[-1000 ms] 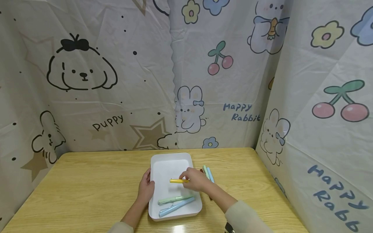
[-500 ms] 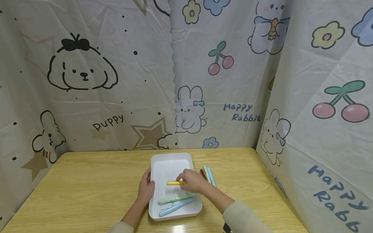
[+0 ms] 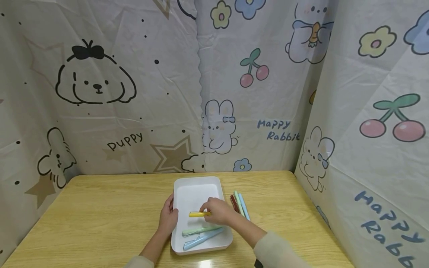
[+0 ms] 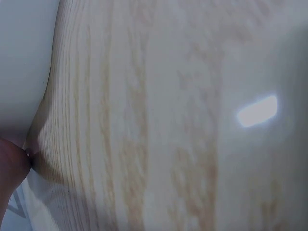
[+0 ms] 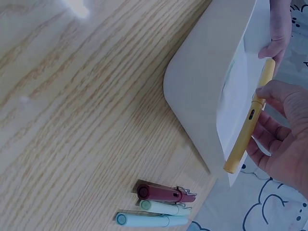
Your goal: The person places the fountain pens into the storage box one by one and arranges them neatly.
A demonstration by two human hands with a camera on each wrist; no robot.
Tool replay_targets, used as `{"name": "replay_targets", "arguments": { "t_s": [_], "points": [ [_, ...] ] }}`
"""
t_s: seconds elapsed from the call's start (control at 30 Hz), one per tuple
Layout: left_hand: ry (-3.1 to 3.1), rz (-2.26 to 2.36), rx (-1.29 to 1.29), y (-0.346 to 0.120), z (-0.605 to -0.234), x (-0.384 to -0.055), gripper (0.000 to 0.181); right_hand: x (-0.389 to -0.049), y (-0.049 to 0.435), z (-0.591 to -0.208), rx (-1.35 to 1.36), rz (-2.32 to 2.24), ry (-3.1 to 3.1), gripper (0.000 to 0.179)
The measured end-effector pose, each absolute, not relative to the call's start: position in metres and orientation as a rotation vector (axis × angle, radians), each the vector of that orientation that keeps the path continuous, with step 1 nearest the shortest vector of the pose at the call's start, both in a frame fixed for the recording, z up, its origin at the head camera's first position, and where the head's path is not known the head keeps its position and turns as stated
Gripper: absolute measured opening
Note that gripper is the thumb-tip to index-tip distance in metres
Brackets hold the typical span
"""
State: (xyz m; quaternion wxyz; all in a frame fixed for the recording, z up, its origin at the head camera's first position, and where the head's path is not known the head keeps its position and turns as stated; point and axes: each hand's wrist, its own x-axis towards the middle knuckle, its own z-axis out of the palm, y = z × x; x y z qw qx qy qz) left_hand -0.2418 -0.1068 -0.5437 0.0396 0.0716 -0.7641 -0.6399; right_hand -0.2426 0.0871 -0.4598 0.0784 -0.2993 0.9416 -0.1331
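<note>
My right hand (image 3: 218,211) pinches a yellow fountain pen (image 3: 197,214) between thumb and fingers, over the middle of a white tray (image 3: 191,190). In the right wrist view the pen (image 5: 243,132) slants across the fingers, its window slot showing. My left hand (image 3: 168,219) grips the tray's left side, thumb at the rim and fingers along the outer wall. Inside the tray's near end lie a light green pen (image 3: 198,231) and a light blue pen (image 3: 202,239), side by side. The left wrist view shows only a bit of finger (image 4: 12,163) by the tray's wall (image 4: 26,62).
Right of the tray, a dark red pen (image 3: 234,203), a light green pen (image 3: 239,202) and a light blue pen (image 3: 244,205) lie close together on the wooden table (image 3: 110,216). Patterned cloth (image 3: 161,93) stands behind the table and along both sides.
My right hand has moved a little left and toward me with the yellow pen, uncovering more of the pens on the table. My left hand and the tray stay put.
</note>
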Motion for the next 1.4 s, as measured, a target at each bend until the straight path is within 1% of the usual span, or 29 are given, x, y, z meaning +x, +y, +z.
{"name": "replay_targets", "arguments": {
  "t_s": [0.6,1.4],
  "points": [
    [-2.323,-1.965,0.213,-0.107,-0.546,-0.240,0.060,-0.239,0.074,-0.466,-0.952,-0.377,2.817,0.023],
    [-2.345,-1.952,0.204,-0.108,-0.544,-0.242,0.060,-0.240,0.066,-0.475,-0.901,-0.360,2.790,0.022]
  ]
}}
